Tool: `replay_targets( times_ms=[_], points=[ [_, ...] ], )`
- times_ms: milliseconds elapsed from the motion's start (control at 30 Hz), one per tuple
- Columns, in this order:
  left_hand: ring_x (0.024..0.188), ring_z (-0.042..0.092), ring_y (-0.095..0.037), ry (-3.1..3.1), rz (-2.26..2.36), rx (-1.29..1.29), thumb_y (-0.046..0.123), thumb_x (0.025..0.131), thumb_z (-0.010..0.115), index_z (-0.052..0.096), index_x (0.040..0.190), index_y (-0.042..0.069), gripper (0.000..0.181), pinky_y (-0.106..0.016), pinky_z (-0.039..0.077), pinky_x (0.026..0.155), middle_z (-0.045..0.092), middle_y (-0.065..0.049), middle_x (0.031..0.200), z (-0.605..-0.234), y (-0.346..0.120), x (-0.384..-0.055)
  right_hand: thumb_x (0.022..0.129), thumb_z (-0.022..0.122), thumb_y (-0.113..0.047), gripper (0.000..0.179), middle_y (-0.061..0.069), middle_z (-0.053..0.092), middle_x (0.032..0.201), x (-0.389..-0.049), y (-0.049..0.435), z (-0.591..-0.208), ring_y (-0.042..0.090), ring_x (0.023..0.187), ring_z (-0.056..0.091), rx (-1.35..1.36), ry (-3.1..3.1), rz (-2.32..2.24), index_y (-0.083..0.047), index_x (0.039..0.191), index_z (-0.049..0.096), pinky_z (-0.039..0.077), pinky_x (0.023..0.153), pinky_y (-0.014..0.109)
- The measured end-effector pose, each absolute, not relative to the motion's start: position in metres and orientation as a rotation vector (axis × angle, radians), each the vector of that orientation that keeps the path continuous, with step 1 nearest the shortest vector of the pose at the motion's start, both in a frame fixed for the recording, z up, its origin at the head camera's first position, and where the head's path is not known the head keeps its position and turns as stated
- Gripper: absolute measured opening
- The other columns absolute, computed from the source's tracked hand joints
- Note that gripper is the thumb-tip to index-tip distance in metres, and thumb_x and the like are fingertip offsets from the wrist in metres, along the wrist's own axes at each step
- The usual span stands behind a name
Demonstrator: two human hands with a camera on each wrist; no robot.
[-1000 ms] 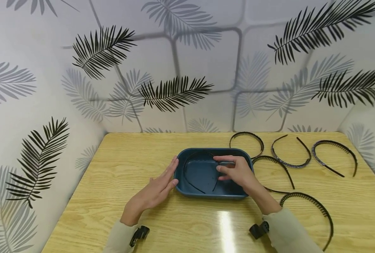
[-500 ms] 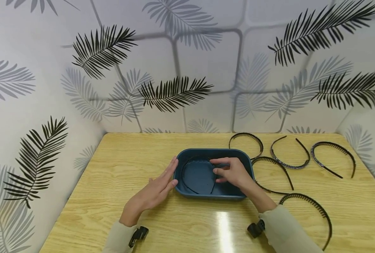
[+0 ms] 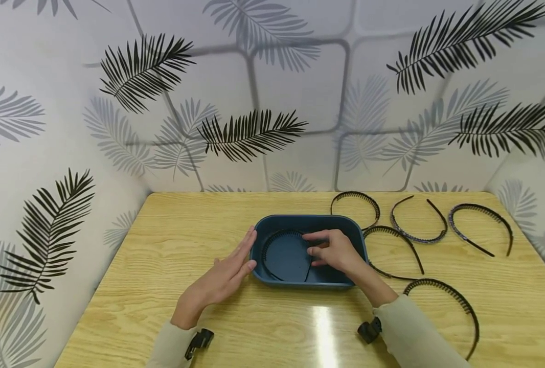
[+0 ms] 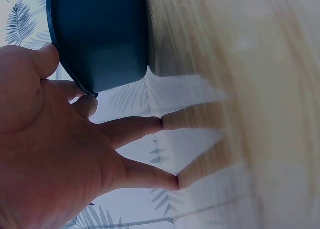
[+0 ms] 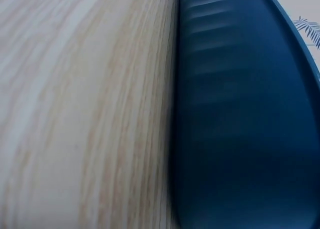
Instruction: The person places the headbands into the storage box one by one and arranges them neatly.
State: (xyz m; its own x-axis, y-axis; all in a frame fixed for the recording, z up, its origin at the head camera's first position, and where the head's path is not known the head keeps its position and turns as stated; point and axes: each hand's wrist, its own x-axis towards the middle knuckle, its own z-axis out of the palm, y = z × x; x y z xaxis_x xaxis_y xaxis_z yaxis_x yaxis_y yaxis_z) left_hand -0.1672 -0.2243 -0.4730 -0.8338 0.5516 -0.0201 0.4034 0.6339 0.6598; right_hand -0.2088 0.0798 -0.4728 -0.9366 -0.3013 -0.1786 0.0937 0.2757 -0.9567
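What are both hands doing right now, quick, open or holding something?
Left hand: open, touching the tub.
Right hand: pinching the black headband inside the tub.

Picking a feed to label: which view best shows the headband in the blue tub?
Head. It looks down into the blue tub, showing the curve of the black headband, partly covered by the right hand. Left and right wrist views show none of it; both see the tub from outside.
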Motion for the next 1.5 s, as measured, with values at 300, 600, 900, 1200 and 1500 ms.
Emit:
replay_targets(
  times_ms=[300, 600, 900, 1200, 1500],
  points=[
    [0.156, 0.012, -0.029, 2.639, 0.986, 0.784, 0.037, 0.114, 0.036, 0.0, 0.167, 0.018, 0.067, -0.089, 0.007, 0.098, -0.006, -0.001, 0.173, -0.471, -0.225, -0.168, 0.095, 0.063, 0.013, 0.038, 0.029, 0.056, 0.141, -0.209, 0.078, -0.471, 0.032, 0.1, 0.07, -0.207, 2.221, -1.67, 0.01, 0.133, 0.063, 0.061, 0.075, 0.037],
    [0.156, 0.011, -0.029, 2.636, 0.977, 0.77, 0.038, 0.113, 0.035, 0.001, 0.167, 0.017, 0.067, -0.09, 0.007, 0.097, -0.007, 0.002, 0.172, -0.472, -0.227, -0.167, 0.093, 0.065, 0.014, 0.04, 0.027, 0.061, 0.131, -0.209, 0.076, -0.475, 0.022, 0.087, 0.068, -0.206, 2.277, -1.605, 0.009, 0.132, 0.065, 0.061, 0.073, 0.036],
    [0.156, 0.011, -0.029, 2.621, 0.984, 0.783, 0.034, 0.114, 0.037, 0.001, 0.167, 0.017, 0.067, -0.09, 0.008, 0.097, -0.007, 0.001, 0.172, -0.472, -0.225, -0.167, 0.093, 0.065, 0.013, 0.034, 0.024, 0.056, 0.128, -0.206, 0.077, -0.476, 0.024, 0.087, 0.07, -0.175, 2.314, -1.588, 0.006, 0.126, 0.07, 0.061, 0.072, 0.036],
    [0.156, 0.01, -0.028, 2.631, 0.977, 0.77, 0.034, 0.114, 0.037, 0.0, 0.167, 0.018, 0.067, -0.09, 0.008, 0.097, -0.008, 0.002, 0.172, -0.473, -0.226, -0.168, 0.095, 0.061, 0.013, 0.031, 0.026, 0.061, 0.134, -0.209, 0.08, -0.477, 0.035, 0.1, 0.071, -0.237, 2.279, -1.705, 0.009, 0.124, 0.069, 0.061, 0.073, 0.038],
    [0.156, 0.009, -0.027, 2.626, 0.979, 0.765, 0.039, 0.113, 0.036, -0.001, 0.167, 0.019, 0.068, -0.09, 0.008, 0.097, -0.008, 0.002, 0.172, -0.475, -0.225, -0.168, 0.096, 0.061, 0.01, 0.031, 0.028, 0.06, 0.134, -0.202, 0.088, -0.466, 0.04, 0.094, 0.073, -0.282, 2.258, -1.815, 0.008, 0.126, 0.068, 0.061, 0.075, 0.039]
  ],
)
